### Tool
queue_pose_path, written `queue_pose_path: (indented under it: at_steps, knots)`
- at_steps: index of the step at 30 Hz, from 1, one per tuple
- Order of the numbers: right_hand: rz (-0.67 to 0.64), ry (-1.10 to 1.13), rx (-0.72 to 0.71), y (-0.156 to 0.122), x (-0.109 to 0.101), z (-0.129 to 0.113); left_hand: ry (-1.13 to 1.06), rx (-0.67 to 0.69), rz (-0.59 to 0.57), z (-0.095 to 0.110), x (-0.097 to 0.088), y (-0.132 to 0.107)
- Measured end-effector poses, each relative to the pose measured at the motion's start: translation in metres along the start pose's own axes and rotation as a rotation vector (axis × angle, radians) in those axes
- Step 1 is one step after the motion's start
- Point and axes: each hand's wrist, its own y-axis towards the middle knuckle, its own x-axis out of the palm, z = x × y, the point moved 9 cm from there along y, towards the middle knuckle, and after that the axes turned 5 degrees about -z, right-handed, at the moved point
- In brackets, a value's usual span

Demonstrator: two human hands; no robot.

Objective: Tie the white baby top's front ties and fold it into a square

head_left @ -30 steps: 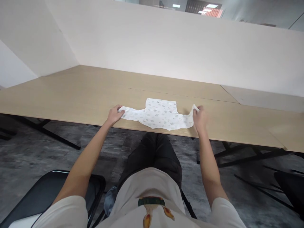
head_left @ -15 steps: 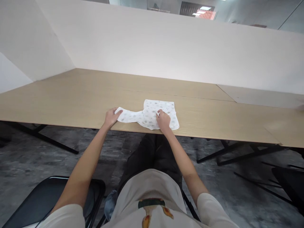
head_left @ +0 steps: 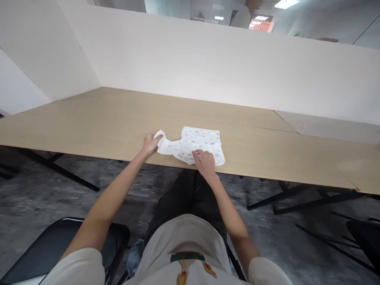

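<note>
Head view: a pale desk (head_left: 267, 150) runs below a white partition (head_left: 208, 67), with a black chair (head_left: 44, 253) under the desk's near edge. A small white printed shirt (head_left: 204, 140) lies at that edge, partly folded. The left hand (head_left: 151, 143) has its fingers pinching the sleeve (head_left: 168, 147), which is drawn inward since half a second ago. The right hand (head_left: 205, 161) has its fingers pressed together on the shirt.

I count one printed white garment (head_left: 198, 143), and I place everything else from it. One worktop (head_left: 267, 154) lies under it. Two hands are on it, both mine: my left hand (head_left: 150, 143) at its left end and my right hand (head_left: 204, 160) on its near edge. One white partition (head_left: 208, 67) stands behind it. Beyond that, three ceiling lights (head_left: 261, 18) glow and one person (head_left: 242, 14) shows in part. Nearer than the garment, to its left, stands one black chair (head_left: 59, 245). One dark shape (head_left: 363, 237) to its right may be a second.
</note>
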Motion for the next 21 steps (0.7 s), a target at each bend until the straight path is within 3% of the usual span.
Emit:
queue_pose_path:
  at_steps: [4, 8, 10, 12, 13, 15, 21]
  knots:
    - [0.059, 0.174, 0.038, -0.011, -0.016, 0.010, -0.064, 0.124, -0.083, 0.067, 0.056, -0.001]
    - [0.133, 0.379, 0.098, -0.021, -0.036, 0.023, 0.041, 0.392, -0.331, 0.135, 0.129, -0.023]
    - [0.165, 0.534, 0.084, -0.031, -0.049, 0.020, 0.164, 0.459, -0.529, 0.148, 0.167, -0.042]
    - [0.203, 0.695, 0.022, -0.047, -0.067, 0.008, 0.269, 0.474, -0.697, 0.148, 0.192, -0.062]
    - [0.223, 0.763, -0.023, -0.057, -0.078, -0.002, 0.313, 0.479, -0.736, 0.146, 0.198, -0.071]
    - [0.259, 0.847, -0.147, -0.081, -0.103, -0.028, 0.386, 0.515, -0.708, 0.143, 0.197, -0.083]
    - [0.335, 0.681, -0.625, -0.150, -0.170, -0.130, 0.421, 0.616, -0.477, 0.129, 0.148, -0.108]
